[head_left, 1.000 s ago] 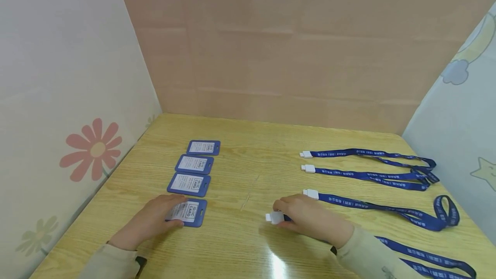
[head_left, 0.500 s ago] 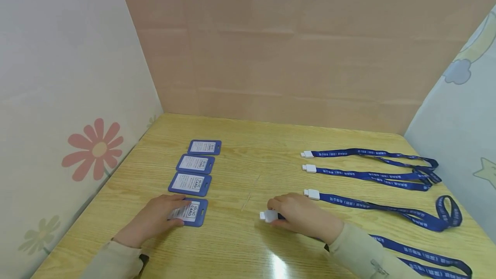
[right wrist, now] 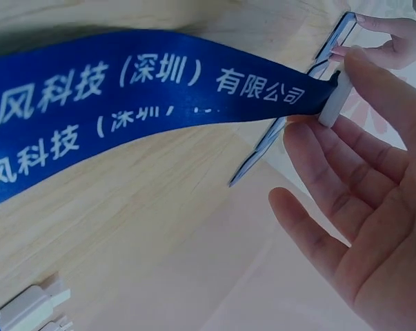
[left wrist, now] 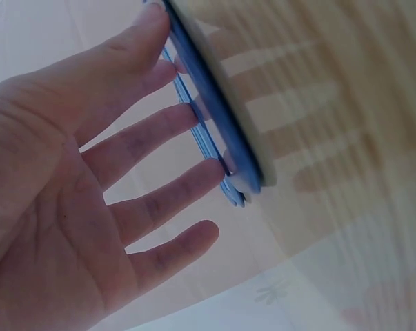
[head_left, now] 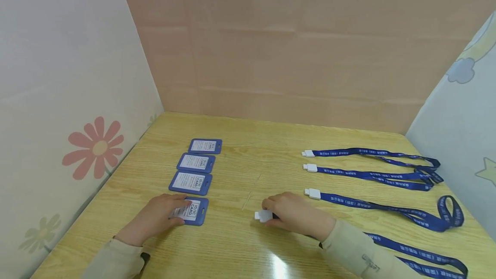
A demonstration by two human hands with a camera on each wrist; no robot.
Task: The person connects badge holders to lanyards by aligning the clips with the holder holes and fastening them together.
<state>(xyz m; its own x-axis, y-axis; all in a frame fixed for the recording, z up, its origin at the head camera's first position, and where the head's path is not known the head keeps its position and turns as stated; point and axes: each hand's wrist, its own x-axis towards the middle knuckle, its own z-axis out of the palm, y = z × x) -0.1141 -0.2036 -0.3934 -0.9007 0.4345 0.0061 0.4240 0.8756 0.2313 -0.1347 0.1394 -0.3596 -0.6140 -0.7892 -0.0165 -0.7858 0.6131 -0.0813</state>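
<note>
Four fingers and the thumb of my left hand (head_left: 156,216) grip opposite edges of the nearest blue ID card holder (head_left: 197,212), which lies flat on the table. In the left wrist view the holder (left wrist: 214,103) shows edge-on, thumb (left wrist: 149,27) at its near edge. My right hand (head_left: 296,215) pinches the white clip (head_left: 264,215) of the nearest blue lanyard (head_left: 414,251) between thumb and fingers, its tip pointing left toward the holder, apart from it. In the right wrist view the printed strap (right wrist: 159,89) trails from the clip (right wrist: 335,100).
Several more card holders (head_left: 190,183) lie in a column at the left. Three other lanyards (head_left: 348,201) stretch across the right, white clips facing left. The wooden table (head_left: 240,150) meets a pinkish back wall (head_left: 286,55) and patterned side walls.
My right hand has slid left with the lanyard's clip, closer to the card holder, and its strap has followed. The left hand and its holder stay nearly still.
</note>
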